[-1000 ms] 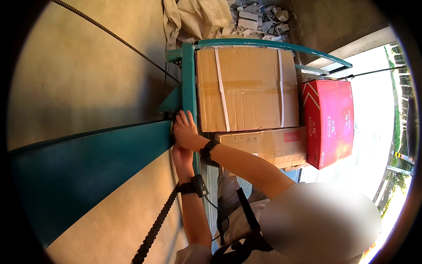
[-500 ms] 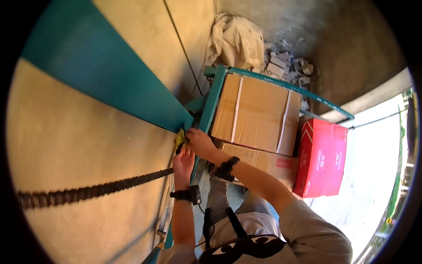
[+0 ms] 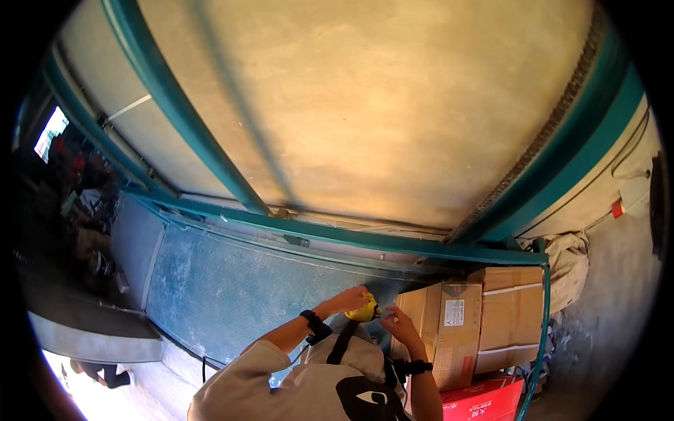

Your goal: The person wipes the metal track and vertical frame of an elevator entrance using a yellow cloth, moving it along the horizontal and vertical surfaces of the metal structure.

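Observation:
My left hand [image 3: 349,299] is closed around a small, soft-looking yellow thing with black parts [image 3: 363,309], held in front of my chest; its exact kind is unclear. Just to the right of it is my right hand [image 3: 401,326], with bent fingers apart and nothing visible between them. A dark band with a small device circles each wrist. Beyond and below both hands lies a blue platform floor [image 3: 232,281]. Beside my right hand stand strapped brown cartons [image 3: 511,316], with a red box [image 3: 484,401] nearer to me.
A teal frame rail [image 3: 337,235] runs along the beige wall [image 3: 365,105], with a thick teal post [image 3: 562,175] on the right. A pale sack [image 3: 567,266] slumps past the cartons. Another person [image 3: 105,374] is at the lower left, beyond a ledge.
My view has swung left, bringing the platform into sight. Both hands have come away from the teal post, the yellow thing now in my left hand, my right hand apart from it.

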Demonstrator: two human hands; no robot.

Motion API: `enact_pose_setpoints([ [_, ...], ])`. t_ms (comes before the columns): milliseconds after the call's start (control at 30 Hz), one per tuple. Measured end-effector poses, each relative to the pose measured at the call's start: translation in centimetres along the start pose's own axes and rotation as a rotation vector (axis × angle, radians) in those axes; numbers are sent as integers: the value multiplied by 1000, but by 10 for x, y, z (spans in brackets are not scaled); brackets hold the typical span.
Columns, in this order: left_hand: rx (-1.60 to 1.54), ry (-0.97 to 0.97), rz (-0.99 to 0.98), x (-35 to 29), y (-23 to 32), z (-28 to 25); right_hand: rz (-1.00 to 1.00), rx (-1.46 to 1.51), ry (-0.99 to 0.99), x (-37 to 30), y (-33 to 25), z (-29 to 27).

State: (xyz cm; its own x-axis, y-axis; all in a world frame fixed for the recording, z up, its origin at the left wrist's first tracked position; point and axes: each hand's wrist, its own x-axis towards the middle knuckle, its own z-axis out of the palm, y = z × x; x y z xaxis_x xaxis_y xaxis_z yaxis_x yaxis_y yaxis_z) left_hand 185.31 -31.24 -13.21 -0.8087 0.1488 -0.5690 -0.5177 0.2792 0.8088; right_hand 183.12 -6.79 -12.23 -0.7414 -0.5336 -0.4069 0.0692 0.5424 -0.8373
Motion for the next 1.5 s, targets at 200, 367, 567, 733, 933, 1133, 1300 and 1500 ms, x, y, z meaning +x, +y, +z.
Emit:
enact_pose_setpoints([
  [200,-113,-15,250,-23,-33,-15,-514,-338,98,4,-58,45],
  [367,-605,-162,174,-50,-84,-74,-525,-259,-6,42,-97,98],
  [567,-545,-29,204,-82,-142,-186,-276,-103,-72,140,-148,205],
  [733,-121,340,78,-118,-254,-291,-168,-76,25,207,-164,266],
  [933,-201,466,197,-152,-279,-371,-281,-80,62,270,-250,318],
  [1133,-399,709,192,-136,-319,-376,-241,-41,135,375,-270,359],
  [1300,-582,797,-90,-181,-346,-420,-438,-437,20,403,-244,360],
  [1500,-571,868,-113,-215,-353,-482,-498,-800,-197,388,-257,345],
])
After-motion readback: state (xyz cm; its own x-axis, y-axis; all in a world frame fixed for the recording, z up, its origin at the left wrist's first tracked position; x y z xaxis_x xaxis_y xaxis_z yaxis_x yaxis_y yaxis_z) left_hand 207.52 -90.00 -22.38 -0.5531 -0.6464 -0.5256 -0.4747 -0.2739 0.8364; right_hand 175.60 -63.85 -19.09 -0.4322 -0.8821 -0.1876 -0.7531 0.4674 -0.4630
